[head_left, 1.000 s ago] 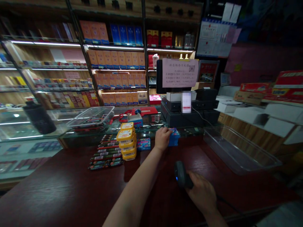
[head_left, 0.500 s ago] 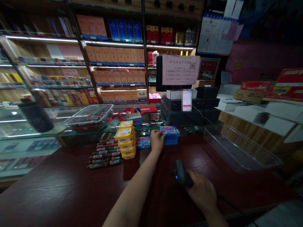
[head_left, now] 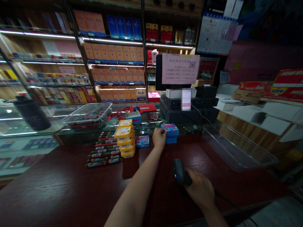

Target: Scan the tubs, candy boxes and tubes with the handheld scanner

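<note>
My left hand [head_left: 158, 138] reaches across the dark red counter [head_left: 59, 186] and grips the left edge of a stack of blue packets [head_left: 170, 132] near the counter's far side. My right hand [head_left: 201, 190] is closed around the handle of a black barcode scanner [head_left: 180, 171], whose blue light glows; its head points toward the stack. A cable runs from the scanner to the right. The fingers of the left hand are mostly hidden behind the packets.
A stack of yellow tubs [head_left: 125, 137] and rows of dark bars [head_left: 105, 153] lie left of the left hand. A small blue packet [head_left: 142, 141] sits between them. An empty clear tray [head_left: 236, 146] stands at right, a cash register [head_left: 189, 110] behind, shelves of boxes beyond.
My left hand moved from on top of the blue stack to its left edge and took hold of it. The right hand with the scanner barely shifted.
</note>
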Motion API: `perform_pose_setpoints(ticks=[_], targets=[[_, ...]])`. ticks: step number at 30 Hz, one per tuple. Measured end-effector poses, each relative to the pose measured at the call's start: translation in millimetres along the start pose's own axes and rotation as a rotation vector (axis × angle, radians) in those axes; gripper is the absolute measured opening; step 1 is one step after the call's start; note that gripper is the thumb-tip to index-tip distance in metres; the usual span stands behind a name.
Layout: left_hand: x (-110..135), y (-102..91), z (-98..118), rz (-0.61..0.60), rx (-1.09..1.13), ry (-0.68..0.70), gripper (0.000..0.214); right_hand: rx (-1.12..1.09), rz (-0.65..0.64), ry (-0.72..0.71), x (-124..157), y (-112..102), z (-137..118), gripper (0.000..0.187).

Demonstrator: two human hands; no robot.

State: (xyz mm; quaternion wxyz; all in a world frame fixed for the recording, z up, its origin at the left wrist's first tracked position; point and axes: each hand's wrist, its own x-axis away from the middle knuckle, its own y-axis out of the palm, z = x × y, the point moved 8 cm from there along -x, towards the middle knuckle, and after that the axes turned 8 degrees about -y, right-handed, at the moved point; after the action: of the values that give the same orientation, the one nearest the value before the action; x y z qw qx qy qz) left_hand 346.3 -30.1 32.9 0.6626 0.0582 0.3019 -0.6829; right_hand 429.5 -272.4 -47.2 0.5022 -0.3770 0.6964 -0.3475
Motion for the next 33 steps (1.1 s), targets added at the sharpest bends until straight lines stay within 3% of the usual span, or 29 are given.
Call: perform_pose_setpoints(ticks=[4, 7, 11, 15, 19, 27, 30, 33], targets=[[12.9, -8.7, -2.5, -0.007, -0.024, 0.093, 0.019, 0.021, 0.011, -0.016, 1.8, -1.4, -1.4, 0.031], [29.3, -23.9, -12.7, 0.021, -0.2, 0.114, 0.026, 0.044, 0.034, -0.035, 3.8, -2.0, -0.9, 0.031], [44.0, -39.9, -41.6, 0.02, -0.603, -0.02, 0.04, 0.046, 0.04, -0.065, 5.9, -0.4, 1.2, 0.028], [51.4, -42.3, -74.8, -0.093, -0.902, -0.194, 0.062, 0.053, 0.072, -0.067, 8.1, -3.0, 1.4, 0.027], [59.4, -43.0, -79.7, -0.162, -0.929, -0.129, 0.05, 0.05, 0.09, -0.078, 9.6, -6.7, -2.7, 0.029], [54.6, -59.8, -66.0, -0.075, -0.979, -0.06, 0.024, 0.087, 0.069, -0.097, 9.4, -8.1, -5.5, 0.028], [51.6, -53.9, -64.1, -0.119, -0.977, 0.003, 0.028, 0.107, 0.049, -0.093, 8.3, -7.6, -6.3, 0.028], [51.9, -62.0, -62.0, -0.098, -0.855, 0.013, 0.031, 0.1, 0.028, -0.07, 7.3, -6.7, -5.5, 0.029]])
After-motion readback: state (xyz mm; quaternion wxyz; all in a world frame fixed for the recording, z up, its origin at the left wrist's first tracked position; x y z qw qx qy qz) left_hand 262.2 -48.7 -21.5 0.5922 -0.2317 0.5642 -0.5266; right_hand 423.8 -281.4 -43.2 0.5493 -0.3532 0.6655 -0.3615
